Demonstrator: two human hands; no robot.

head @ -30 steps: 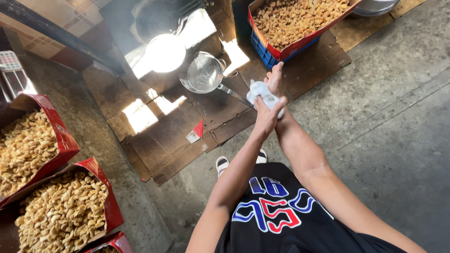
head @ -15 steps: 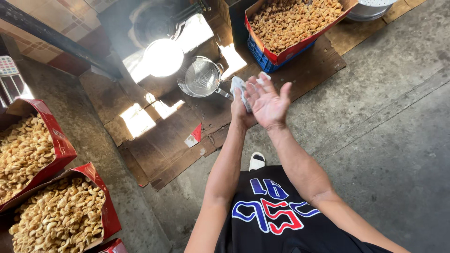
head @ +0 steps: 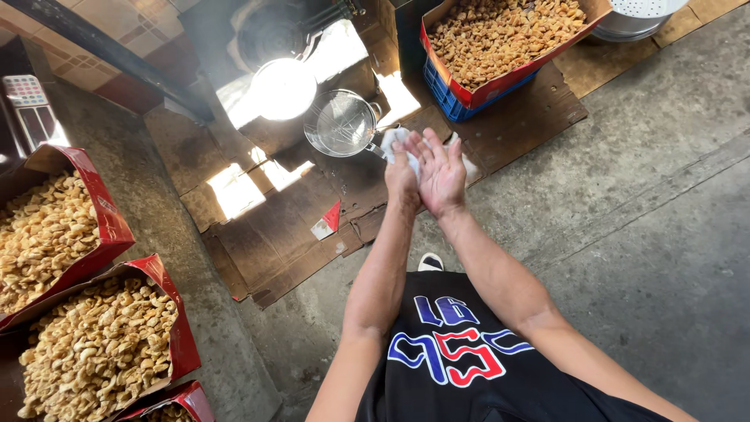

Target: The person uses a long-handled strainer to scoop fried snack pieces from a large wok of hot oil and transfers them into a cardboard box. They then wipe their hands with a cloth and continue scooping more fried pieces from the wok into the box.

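Your left hand [head: 401, 178] and right hand [head: 442, 173] press palm to palm, clamped on a white cloth [head: 408, 147] held above the cardboard sheets [head: 281, 234] on the floor, just right of the wire strainer [head: 341, 123]. Wiping looks mid-way; the cloth isn't put down yet.

A soft, crumpled white cloth [head: 400, 139], matt and wrinkled, is pressed between the bare left hand [head: 401, 177] and right hand [head: 441, 173], its folds showing past the fingertips. Just beyond the fingers a round wire-mesh metal strainer [head: 341, 123] is seen, bright and glossy in the sun. Flattened brown cardboard sheets [head: 273, 234], matt and scuffed, are spread beneath the fingers. Rough grey concrete floor [head: 648, 203] is seen right of the fingers.
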